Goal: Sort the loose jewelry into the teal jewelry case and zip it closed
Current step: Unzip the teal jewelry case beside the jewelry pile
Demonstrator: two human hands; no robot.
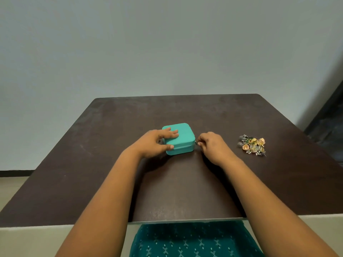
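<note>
The teal jewelry case (182, 138) sits with its lid down in the middle of the dark table (185, 191). My left hand (155, 144) lies on the case's left side, fingers straight across the lid and thumb against the front wall. My right hand (211, 145) is at the case's right front corner and pinches the small metal zipper pull (196, 143). A heap of loose jewelry (252, 144), gold, green and silver pieces, lies on the table to the right of my right hand, apart from it.
The table's near edge (185, 219) runs just above my lap, which is covered in teal patterned cloth (193, 240). A pale wall (167, 43) stands behind the table's far edge. A dark object (328, 115) leans at the far right.
</note>
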